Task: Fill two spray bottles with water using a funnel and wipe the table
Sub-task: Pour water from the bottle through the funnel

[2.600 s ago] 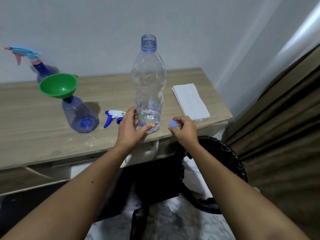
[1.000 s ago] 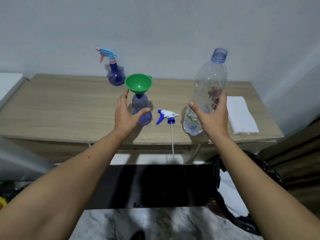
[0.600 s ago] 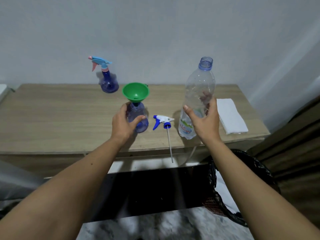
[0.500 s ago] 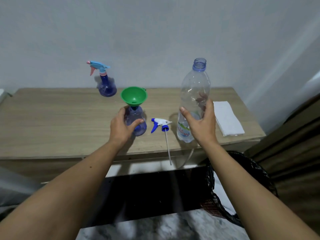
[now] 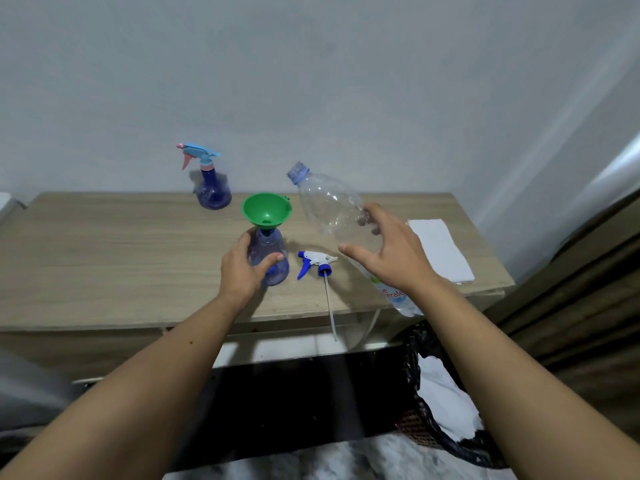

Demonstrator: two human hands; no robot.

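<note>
An open spray bottle (image 5: 269, 261) near the worktop's (image 5: 104, 258) front edge is gripped by the left hand (image 5: 242, 270), a green funnel (image 5: 266, 211) seated in its neck. A clear water bottle (image 5: 337, 216) is held tilted toward the funnel by the right hand (image 5: 391, 254), fingers curled round it. Between the hands a detached sprayer head (image 5: 313, 263) is laid, its tube overhanging the front edge. A capped spray bottle (image 5: 209, 183) is stood at the back edge; a folded white cloth (image 5: 441, 251) is laid by the right edge.

Bare tabletop (image 5: 104, 258) wide at left; sprayer head (image 5: 313, 263) between funnel bottle (image 5: 268, 259) and tilted water bottle (image 5: 332, 209)
</note>
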